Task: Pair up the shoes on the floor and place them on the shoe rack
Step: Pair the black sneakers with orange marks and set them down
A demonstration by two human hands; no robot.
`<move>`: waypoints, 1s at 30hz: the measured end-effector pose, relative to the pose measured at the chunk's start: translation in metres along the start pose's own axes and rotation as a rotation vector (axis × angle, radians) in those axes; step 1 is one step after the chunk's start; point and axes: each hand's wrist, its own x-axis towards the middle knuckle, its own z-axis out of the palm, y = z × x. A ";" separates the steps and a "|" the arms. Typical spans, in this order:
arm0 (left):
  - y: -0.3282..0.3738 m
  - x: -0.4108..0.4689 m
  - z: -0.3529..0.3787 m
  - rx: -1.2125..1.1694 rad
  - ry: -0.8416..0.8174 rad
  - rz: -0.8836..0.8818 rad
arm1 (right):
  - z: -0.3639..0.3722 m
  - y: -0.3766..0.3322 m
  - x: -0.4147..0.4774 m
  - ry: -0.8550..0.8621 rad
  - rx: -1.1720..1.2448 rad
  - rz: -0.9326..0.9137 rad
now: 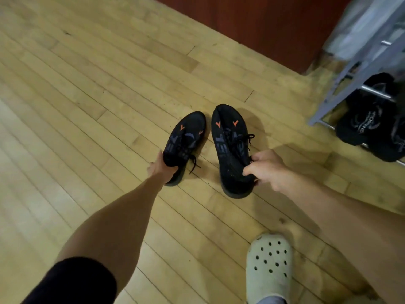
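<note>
Head view, looking down at a wooden floor. 2 black sneakers with orange marks lie side by side near the centre of the view, toes toward 12 o'clock. The left hand wraps the heel of the left sneaker, fingers curled under it on the far side. The right hand pinches the heel collar of the right sneaker between thumb and bent fingers. Whether either sole is clear of the boards cannot be told; both look low, at or just above the floor.

The shoe rack, grey-framed with metal bars, stands at 2 o'clock, well apart from the held pair. Dark shoes already rest on its lower bars; they appear to be 2, though blur and cropping make the count uncertain.

Progress, as judged: 1 pair seems stored and 1 pair is matched and gripped but not yet racked. The carry toward 2 o'clock and the placement remain. No other loose shoes show on the floor in view.

Count: 2 hands, 2 held sneakers, 1 rack, about 2 racked shoes, and 1 pale perforated clog at 5 o'clock, apparently worn on the person's foot.
</note>
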 end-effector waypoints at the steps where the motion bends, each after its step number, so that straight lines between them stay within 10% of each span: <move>1: 0.000 -0.001 0.005 -0.022 -0.018 -0.051 | -0.003 0.003 -0.001 0.002 -0.007 0.004; 16: -0.006 -0.101 0.011 -0.503 -0.483 -0.269 | -0.043 -0.008 -0.077 0.055 -0.065 -0.030; 30: 0.105 -0.282 -0.150 -0.595 -0.264 0.466 | -0.142 -0.049 -0.267 0.341 0.073 -0.280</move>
